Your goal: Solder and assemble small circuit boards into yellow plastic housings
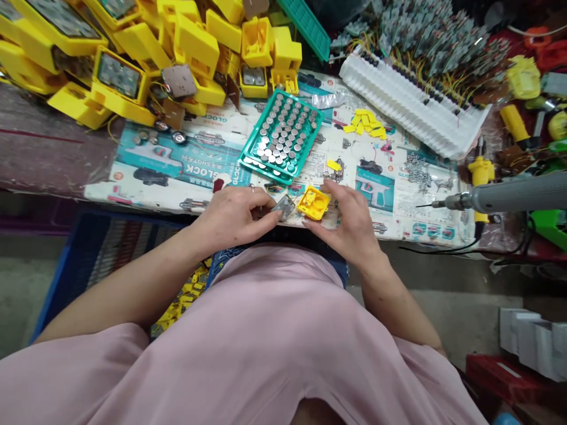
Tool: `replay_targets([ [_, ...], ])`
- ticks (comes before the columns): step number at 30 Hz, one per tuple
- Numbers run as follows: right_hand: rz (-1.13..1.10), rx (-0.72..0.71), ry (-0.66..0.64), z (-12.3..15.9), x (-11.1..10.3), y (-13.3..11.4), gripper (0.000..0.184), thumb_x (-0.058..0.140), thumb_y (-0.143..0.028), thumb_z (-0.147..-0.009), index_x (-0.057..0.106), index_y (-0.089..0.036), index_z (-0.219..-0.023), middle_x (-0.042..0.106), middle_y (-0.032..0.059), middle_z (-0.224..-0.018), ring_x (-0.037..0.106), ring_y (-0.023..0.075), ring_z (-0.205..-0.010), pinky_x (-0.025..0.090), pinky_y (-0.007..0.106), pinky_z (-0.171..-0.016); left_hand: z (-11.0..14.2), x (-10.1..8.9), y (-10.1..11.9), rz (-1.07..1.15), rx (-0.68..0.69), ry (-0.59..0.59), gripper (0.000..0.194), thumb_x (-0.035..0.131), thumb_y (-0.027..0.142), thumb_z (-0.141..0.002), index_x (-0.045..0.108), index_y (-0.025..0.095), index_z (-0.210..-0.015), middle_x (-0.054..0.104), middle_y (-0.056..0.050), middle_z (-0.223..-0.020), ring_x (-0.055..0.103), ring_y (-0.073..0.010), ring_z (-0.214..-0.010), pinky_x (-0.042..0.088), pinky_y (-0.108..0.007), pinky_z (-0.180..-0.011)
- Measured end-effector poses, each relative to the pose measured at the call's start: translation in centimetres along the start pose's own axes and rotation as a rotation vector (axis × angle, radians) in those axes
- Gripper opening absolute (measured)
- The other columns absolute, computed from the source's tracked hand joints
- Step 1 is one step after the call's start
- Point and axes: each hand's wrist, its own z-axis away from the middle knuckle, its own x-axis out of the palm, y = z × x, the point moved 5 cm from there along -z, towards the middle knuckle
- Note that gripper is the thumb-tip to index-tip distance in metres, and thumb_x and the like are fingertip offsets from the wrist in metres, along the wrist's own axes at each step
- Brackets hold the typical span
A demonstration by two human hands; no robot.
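Note:
My left hand (241, 213) pinches a small grey rectangular piece (284, 206) between thumb and fingers, close to the table's front edge. Right beside that piece sits a small open yellow plastic case (313, 202), its hollow side facing up and thin wires showing inside. Around the case's right side curl the thumb and fingers of my right hand (349, 217), closed on its edges. Just beyond it lie a small yellow strip (333, 165) and some tiny metal parts. A green tray (248, 154) of round button cells stands behind my hands.
Yellow cases (190, 50) are heaped at the back left. A white foam rack (398, 103) holds wired parts at the back right, near loose yellow strips (365, 123). An electric screwdriver (509, 196) juts in from the right. A blue crate (71, 260) stands below left.

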Motion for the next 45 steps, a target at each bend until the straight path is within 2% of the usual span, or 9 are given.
replay_targets([
  [6,0.082,-0.064,-0.12,-1.6,-1.5,-0.1,0.051,0.064,-0.059,-0.089,0.062,-0.022,-0.124,0.074,0.0084,-0.112,0.067,0.025,-0.102,0.047,0.04,-0.092,0.6,-0.2,-0.3,-0.098,-0.047,-0.061,0.031,0.049,0.041,-0.086,0.07,0.02,-0.079,0.068,-0.002,-0.067,0.062,-0.0154,-0.066,0.04,-0.026,-0.063],
  [9,0.023,-0.163,-0.21,-4.6,-1.9,-0.6,0.027,0.055,-0.037,-0.099,0.065,-0.025,-0.121,0.072,0.0067,-0.117,0.065,0.0219,-0.106,0.048,0.037,-0.09,1.1,-0.1,-0.4,-0.088,-0.047,-0.039,0.033,0.048,0.041,-0.088,0.072,0.019,-0.083,0.07,-0.002,-0.068,0.064,-0.0154,-0.066,0.041,-0.026,-0.063],
  [15,0.108,-0.457,-0.567,-10.6,2.8,-3.3,0.026,0.055,-0.021,-0.096,0.071,-0.033,-0.112,0.067,0.0028,-0.101,0.06,0.0182,-0.091,0.04,0.028,-0.065,1.8,-0.3,0.0,-0.216,0.024,0.08,0.032,0.049,0.04,-0.09,0.073,0.021,-0.085,0.071,-0.003,-0.069,0.067,-0.0168,-0.068,0.04,-0.026,-0.06],
  [20,0.14,-0.531,-0.649,-12.3,6.5,-4.6,0.007,0.069,-0.02,-0.086,0.07,-0.025,-0.081,0.063,0.0022,-0.084,0.061,0.0156,-0.08,0.037,0.026,-0.06,2.0,-0.3,-0.1,-0.251,0.019,0.06,0.032,0.048,0.04,-0.092,0.073,0.02,-0.084,0.07,-0.003,-0.067,0.067,-0.0175,-0.067,0.04,-0.026,-0.059],
  [24,0.011,-0.433,-0.563,-12.5,4.9,-3.9,0.02,0.067,-0.02,-0.089,0.061,-0.022,-0.07,0.06,0.0006,-0.076,0.062,0.0142,-0.078,0.042,0.027,-0.066,1.8,-0.5,-0.3,-0.216,-0.008,0.03,0.03,0.048,0.039,-0.089,0.071,0.02,-0.081,0.071,-0.003,-0.071,0.068,-0.0182,-0.07,0.039,-0.027,-0.059],
  [32,-0.144,-0.177,-0.538,-8.0,-2.3,-0.2,0.011,0.068,-0.025,-0.085,0.068,-0.024,-0.096,0.07,-0.0036,-0.077,0.062,0.0107,-0.066,0.042,0.023,-0.059,-0.1,-0.6,-0.5,-0.229,-0.02,-0.041,0.027,0.047,0.035,-0.084,0.067,0.02,-0.075,0.07,-0.003,-0.073,0.068,-0.0209,-0.074,0.04,-0.03,-0.063],
  [36,-0.382,0.072,-0.435,-4.9,-2.5,1.4,0.011,0.067,-0.025,-0.087,0.072,-0.021,-0.096,0.071,-0.0037,-0.069,0.061,0.0075,-0.057,0.045,0.021,-0.056,-0.6,-1.0,0.1,-0.362,0.015,0.03,0.029,0.047,0.036,-0.086,0.07,0.02,-0.078,0.072,-0.007,-0.076,0.068,-0.0266,-0.08,0.039,-0.034,-0.059],
  [40,-0.517,0.275,-0.397,-3.0,-1.7,2.3,0.015,0.068,-0.031,-0.087,0.074,-0.019,-0.093,0.074,-0.0003,-0.072,0.061,0.0078,-0.053,0.047,0.02,-0.051,-0.3,-1.7,2.0,-0.386,0.195,0.231,0.035,0.048,0.037,-0.093,0.073,0.017,-0.108,0.075,-0.012,-0.104,0.067,-0.0303,-0.1,0.049,-0.04,-0.074],
  [45,-0.423,0.241,-0.282,-3.2,-2.2,2.1,0.011,0.067,-0.029,-0.086,0.075,-0.021,-0.086,0.076,0.0009,-0.079,0.061,0.0083,-0.059,0.044,0.019,-0.048,-1.4,-0.4,3.2,-0.292,0.28,0.168,0.031,0.05,0.038,-0.094,0.073,0.022,-0.108,0.076,-0.006,-0.108,0.066,-0.0293,-0.106,0.049,-0.044,-0.085],
])
